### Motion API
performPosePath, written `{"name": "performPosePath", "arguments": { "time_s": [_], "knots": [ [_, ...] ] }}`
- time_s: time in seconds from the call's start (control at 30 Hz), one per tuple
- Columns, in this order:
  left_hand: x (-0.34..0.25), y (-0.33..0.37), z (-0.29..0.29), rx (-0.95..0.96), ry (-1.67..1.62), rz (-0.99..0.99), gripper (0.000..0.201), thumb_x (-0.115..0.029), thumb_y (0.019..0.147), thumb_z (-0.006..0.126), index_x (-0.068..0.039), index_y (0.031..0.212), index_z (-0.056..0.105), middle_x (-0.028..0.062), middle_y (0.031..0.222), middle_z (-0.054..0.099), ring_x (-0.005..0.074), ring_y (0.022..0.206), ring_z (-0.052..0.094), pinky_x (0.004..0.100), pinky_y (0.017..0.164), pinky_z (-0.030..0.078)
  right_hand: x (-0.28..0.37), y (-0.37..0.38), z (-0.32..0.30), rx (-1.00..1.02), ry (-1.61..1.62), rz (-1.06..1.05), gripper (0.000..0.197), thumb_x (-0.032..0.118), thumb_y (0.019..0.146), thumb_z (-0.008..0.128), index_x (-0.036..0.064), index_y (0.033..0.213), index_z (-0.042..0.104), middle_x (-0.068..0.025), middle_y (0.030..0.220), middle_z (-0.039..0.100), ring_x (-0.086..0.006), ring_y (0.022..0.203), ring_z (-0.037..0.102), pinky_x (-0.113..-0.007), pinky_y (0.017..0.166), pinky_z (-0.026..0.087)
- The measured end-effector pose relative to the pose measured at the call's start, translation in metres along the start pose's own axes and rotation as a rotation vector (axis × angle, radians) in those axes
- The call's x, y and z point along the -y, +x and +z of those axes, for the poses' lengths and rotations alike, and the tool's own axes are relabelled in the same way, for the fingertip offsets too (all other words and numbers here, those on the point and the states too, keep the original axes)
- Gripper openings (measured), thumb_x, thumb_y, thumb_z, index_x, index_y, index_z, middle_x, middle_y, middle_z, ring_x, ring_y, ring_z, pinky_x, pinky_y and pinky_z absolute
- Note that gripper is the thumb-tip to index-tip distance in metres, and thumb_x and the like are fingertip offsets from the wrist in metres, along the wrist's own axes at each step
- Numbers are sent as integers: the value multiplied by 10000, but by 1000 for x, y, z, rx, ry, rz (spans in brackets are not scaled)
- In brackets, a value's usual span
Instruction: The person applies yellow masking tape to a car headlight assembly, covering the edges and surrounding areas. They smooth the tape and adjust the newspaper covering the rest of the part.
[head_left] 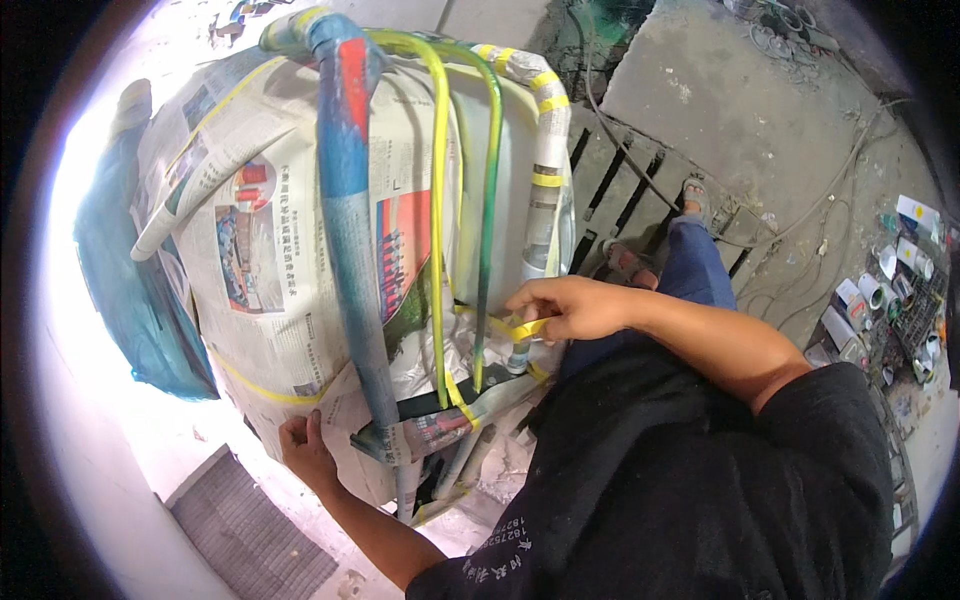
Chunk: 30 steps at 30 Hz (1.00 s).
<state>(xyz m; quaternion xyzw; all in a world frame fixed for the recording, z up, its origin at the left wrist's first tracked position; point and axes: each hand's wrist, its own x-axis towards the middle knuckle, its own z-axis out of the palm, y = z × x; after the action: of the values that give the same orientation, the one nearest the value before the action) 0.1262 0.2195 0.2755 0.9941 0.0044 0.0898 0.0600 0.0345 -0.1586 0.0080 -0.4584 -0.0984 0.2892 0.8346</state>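
A large rounded body is wrapped in newspaper point(300, 190), its sheets joined by yellow tape lines. My right hand point(578, 308) is closed on a strip of yellow masking tape point(528, 329), beside the lower end of a paper-wrapped tube point(546, 190). At the lower left edge of the wrapping, my left hand point(310, 455) pinches the newspaper between thumb and curled fingers. Between the hands stand a bright yellow-green tube point(440, 180), a green tube point(493, 170) and a thicker wrapped tube with blue paint point(345, 220). Tape binds paper around the crossbar point(440, 432) below them.
Blue translucent plastic film point(135, 290) hangs at the far left. A grey ribbed mat point(250, 530) lies on the floor below. To the right are a slotted floor grate point(610, 180), a trailing hose point(640, 170) and a pile of cans and containers point(885, 290).
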Motion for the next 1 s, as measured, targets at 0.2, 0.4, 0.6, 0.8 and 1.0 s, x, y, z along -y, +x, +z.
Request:
{"name": "performPosePath", "arguments": {
  "time_s": [0.2, 0.4, 0.6, 0.8, 1.0],
  "knots": [
    [-31, -7, 5, 42, -240, -333, 177, -117, 899, 721, -17, 852, 583, 35, 640, 562, 108, 515, 514, 246, 464, 437, 19, -5, 28, -45, 289, -97, 585, -132, 861, 603, 15, 1408, 455, -41, 1142, 581, -130, 1055, 580, -287, 912, 497],
    [-23, -12, 24, -61, -547, -380, 157, -102, 945, 644, 16, 981, 546, 118, 735, 653, 180, 597, 653, 259, 537, 500, 64, 3, 67, 1, 205, -190, 565, -92, 884, 616, 22, 1411, 446, -58, 1163, 605, -125, 1067, 594, -279, 923, 492],
    [-13, -18, 30, -72, -820, -408, 196, -120, 963, 636, 8, 1081, 545, 142, 895, 690, 213, 768, 707, 268, 660, 523, 106, 26, 129, 11, 80, -252, 550, -30, 906, 636, 32, 1416, 441, -63, 1164, 601, -134, 1083, 593, -291, 945, 490],
    [-8, -32, 28, -2, -976, -286, 140, -108, 977, 610, -13, 1080, 600, 90, 980, 695, 168, 904, 668, 275, 793, 505, 147, 61, 184, -12, -476, -504, 552, -13, 905, 671, 28, 1415, 464, -96, 1183, 616, -155, 1008, 627, -298, 872, 535],
    [-4, -36, 8, 183, -1168, -217, 203, -112, 957, 611, -35, 1143, 641, 51, 1072, 679, 134, 1019, 603, 269, 869, 437, 148, 101, 217, -125, -737, -619, 577, -1, 811, 690, 31, 1354, 498, -191, 1108, 635, -354, 1040, 643, -415, 875, 531]
  ]
}}
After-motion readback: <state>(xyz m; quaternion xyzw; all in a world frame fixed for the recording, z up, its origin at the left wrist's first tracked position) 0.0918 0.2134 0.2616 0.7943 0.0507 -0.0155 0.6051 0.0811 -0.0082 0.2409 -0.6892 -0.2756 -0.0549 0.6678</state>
